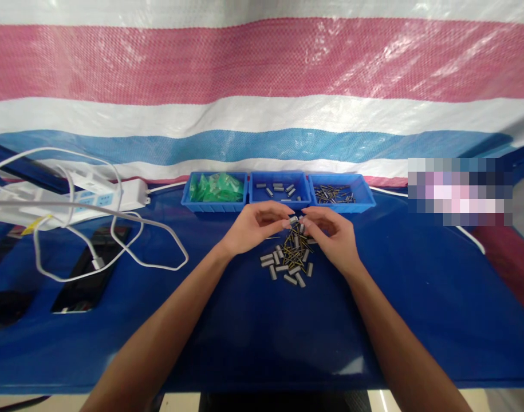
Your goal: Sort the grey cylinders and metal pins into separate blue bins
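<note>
My left hand [258, 224] pinches a small grey metal cylinder [293, 220] between thumb and fingertips. Close beside it, my right hand [330, 232] has thumb and forefinger pressed together at the cylinder's right end; whatever is in that pinch is too small to make out. Beneath both hands lies a loose pile of thin brass-coloured pins [292, 252] on the blue table. More short grey cylinders [280, 268] are scattered around the pile's near and left sides. My fingers hide part of the pile's far side.
Behind my hands stand three blue bins: one with green plastic bags [219, 187], one with several grey cylinders [279, 187], one with thin pins [334, 194]. At left are a white power strip [133, 194], looped white cable [167, 267] and a black phone [83, 280]. A striped sheet [262, 63] hangs behind.
</note>
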`<state>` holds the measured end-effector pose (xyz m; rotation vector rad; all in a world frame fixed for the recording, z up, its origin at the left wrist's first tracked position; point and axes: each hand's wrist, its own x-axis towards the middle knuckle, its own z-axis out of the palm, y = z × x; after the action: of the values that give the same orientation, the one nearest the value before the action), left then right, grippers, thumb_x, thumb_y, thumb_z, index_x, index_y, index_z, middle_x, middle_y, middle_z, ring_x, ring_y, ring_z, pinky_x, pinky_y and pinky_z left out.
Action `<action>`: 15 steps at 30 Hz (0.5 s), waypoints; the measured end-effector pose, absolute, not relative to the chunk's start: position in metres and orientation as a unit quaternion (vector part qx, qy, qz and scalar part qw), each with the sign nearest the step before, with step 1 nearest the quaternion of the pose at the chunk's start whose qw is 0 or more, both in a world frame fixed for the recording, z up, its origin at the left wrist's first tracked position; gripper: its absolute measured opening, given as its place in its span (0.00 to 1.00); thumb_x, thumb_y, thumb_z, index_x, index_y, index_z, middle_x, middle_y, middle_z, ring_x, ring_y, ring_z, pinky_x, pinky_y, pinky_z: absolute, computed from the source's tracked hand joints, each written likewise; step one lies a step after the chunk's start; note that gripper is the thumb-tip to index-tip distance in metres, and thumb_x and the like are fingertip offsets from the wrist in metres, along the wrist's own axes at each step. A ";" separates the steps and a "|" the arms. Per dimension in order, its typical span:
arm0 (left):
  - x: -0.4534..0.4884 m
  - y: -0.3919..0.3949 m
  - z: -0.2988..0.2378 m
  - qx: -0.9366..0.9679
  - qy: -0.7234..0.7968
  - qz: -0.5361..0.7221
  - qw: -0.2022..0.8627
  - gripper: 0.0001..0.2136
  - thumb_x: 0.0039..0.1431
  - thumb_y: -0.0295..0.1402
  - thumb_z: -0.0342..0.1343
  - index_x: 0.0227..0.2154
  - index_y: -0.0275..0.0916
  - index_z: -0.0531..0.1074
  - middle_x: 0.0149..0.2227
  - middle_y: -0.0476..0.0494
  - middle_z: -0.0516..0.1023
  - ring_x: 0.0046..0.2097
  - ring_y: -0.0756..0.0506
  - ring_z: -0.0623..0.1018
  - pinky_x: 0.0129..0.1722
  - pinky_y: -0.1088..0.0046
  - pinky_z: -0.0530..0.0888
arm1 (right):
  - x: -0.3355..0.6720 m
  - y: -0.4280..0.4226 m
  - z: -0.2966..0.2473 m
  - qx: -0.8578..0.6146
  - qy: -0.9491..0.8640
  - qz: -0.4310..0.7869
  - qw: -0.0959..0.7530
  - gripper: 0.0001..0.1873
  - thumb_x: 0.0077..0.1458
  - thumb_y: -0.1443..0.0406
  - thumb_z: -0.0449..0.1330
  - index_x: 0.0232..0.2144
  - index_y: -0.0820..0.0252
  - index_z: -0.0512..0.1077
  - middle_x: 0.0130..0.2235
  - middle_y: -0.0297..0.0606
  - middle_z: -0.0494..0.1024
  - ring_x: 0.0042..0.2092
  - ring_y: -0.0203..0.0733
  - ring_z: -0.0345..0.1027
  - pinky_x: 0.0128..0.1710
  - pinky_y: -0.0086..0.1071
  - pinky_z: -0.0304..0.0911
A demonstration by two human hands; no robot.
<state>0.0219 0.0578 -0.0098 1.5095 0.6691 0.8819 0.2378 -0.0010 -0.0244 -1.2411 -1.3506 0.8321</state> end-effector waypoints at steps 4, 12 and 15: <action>0.030 0.056 -0.010 0.579 0.284 0.399 0.652 0.14 0.59 0.41 0.71 0.41 0.35 0.82 0.36 0.43 0.85 0.36 0.48 0.83 0.39 0.71 0.79 | 0.235 -0.005 -0.019 -0.492 -0.603 0.360 0.514 0.16 0.59 0.58 0.70 0.50 0.52 0.79 0.37 0.36 0.85 0.35 0.43 0.80 0.34 0.35 0.76; 0.031 0.057 -0.013 0.549 0.296 0.403 0.670 0.17 0.55 0.43 0.73 0.39 0.35 0.80 0.33 0.45 0.83 0.33 0.48 0.82 0.36 0.71 0.78 | 0.233 -0.006 -0.019 -0.481 -0.593 0.385 0.518 0.15 0.59 0.58 0.71 0.47 0.53 0.81 0.36 0.36 0.86 0.34 0.42 0.80 0.36 0.35 0.77; 0.032 0.056 -0.012 0.544 0.298 0.403 0.672 0.16 0.55 0.42 0.73 0.38 0.35 0.79 0.31 0.46 0.83 0.33 0.49 0.82 0.36 0.72 0.78 | 0.232 -0.006 -0.020 -0.476 -0.585 0.396 0.524 0.11 0.58 0.59 0.72 0.43 0.53 0.83 0.36 0.36 0.86 0.34 0.41 0.80 0.36 0.34 0.76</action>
<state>0.0323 0.0560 -0.0116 1.2258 0.6717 0.9080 0.2324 -0.0063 -0.0201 -1.1389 -1.3991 0.9474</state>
